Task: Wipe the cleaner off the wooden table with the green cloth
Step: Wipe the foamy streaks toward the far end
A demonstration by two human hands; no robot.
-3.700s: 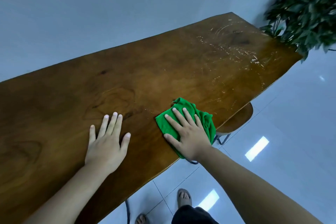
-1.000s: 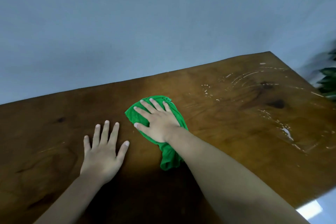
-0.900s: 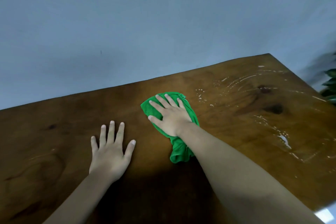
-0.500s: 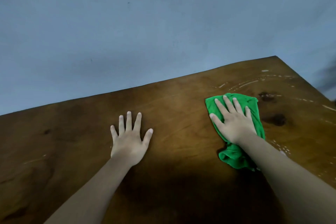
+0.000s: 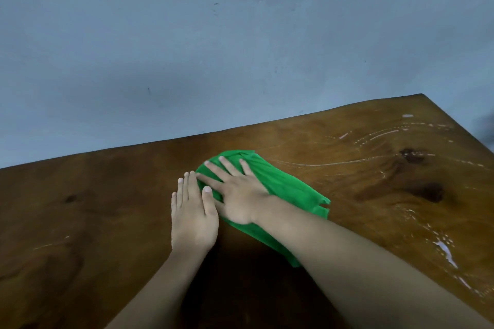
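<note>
The green cloth (image 5: pixel 283 187) lay bunched on the wooden table (image 5: pixel 107 208), close to the far edge by the wall (image 5: pixel 213 48). It looked soft, thin and light, so it would likely fold and slide easily. I think the best way to move it was to press down flat on its middle, so it did not roll up. The right hand (image 5: pixel 235 195) did just that: it was spread wide, fingers (image 5: pixel 227 165) straight, pressing the cloth onto the wood. One end of the cloth poked out loose under the arm. The left hand (image 5: pixel 192 216) lay flat on the bare wood just beside the right one, fingers straight and close together, holding nothing. White streaks of cleaner (image 5: pixel 379 135) showed on the right part of the table, not wiped yet.
</note>
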